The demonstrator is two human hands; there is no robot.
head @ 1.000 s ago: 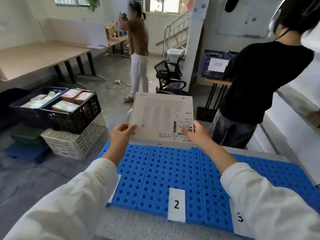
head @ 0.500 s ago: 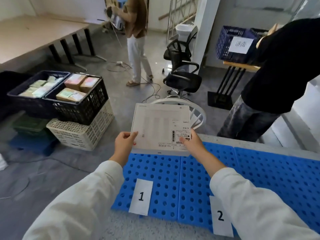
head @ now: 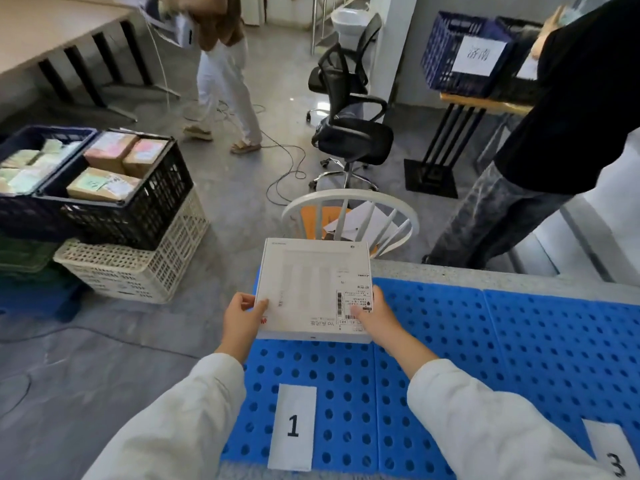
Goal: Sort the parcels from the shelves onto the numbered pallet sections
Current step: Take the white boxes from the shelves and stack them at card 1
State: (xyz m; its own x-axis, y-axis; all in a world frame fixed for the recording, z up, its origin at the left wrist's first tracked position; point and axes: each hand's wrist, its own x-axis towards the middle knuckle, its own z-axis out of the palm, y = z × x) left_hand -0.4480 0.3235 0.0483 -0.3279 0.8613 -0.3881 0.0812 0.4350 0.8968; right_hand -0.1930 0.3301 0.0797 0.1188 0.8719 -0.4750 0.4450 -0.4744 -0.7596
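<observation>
A flat white parcel (head: 311, 285) with a barcode label is held low over the far end of the blue perforated pallet (head: 450, 341). My left hand (head: 242, 315) grips its near left corner and my right hand (head: 375, 315) grips its near right corner, thumbs on top. The parcel lies above the section marked by a white card reading 1 (head: 293, 426). A second card (head: 611, 455) at the lower right is partly cut off by the frame edge. Whether the parcel touches the pallet cannot be told.
Stacked crates (head: 114, 216) holding brown parcels stand on the floor at left. A white chair back (head: 349, 216) sits just beyond the pallet, a black office chair (head: 349, 133) farther off. One person in black (head: 554, 150) stands at right, another walks at the back (head: 221, 71).
The view has shifted leftward and down along the pallet, from the card reading 2 to the card reading 1. Both hands have lowered the parcel toward the pallet, still holding it.
</observation>
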